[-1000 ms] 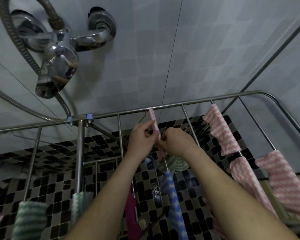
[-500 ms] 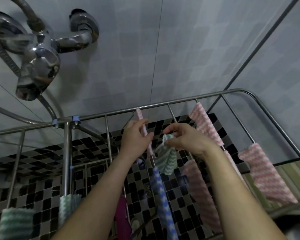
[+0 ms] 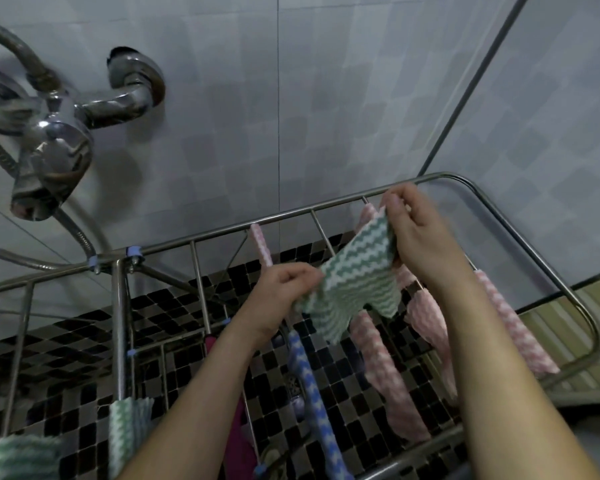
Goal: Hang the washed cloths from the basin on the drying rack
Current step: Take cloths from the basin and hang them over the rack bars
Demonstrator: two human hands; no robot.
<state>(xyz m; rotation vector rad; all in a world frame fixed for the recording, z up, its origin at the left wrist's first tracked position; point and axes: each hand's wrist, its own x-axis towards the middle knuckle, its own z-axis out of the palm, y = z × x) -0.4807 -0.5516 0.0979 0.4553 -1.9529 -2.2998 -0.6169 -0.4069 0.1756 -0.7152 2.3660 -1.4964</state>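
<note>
A green-and-white zigzag cloth (image 3: 354,282) is stretched between both hands above the steel drying rack (image 3: 222,230). My left hand (image 3: 284,289) pinches its lower left corner. My right hand (image 3: 420,237) grips its upper right corner, near the rack's far rail. Several cloths hang on the rack's bars: a pink one (image 3: 260,244) on a far bar, a blue-and-white one (image 3: 312,386), pink ones (image 3: 385,372) below and right of the hands, and green ones (image 3: 125,431) at lower left. The basin is out of view.
A chrome shower mixer (image 3: 56,150) with its hose sticks out of the grey tiled wall at upper left. Black-and-grey mosaic floor tiles (image 3: 66,355) show below the rack. A dark magenta cloth (image 3: 238,441) hangs low in the middle. A thin pole (image 3: 471,81) slants up at right.
The green cloth, bunched in my right hand half a second ago, is now spread out between both hands. My right hand rose toward the far rail; my left let go of the pink cloth.
</note>
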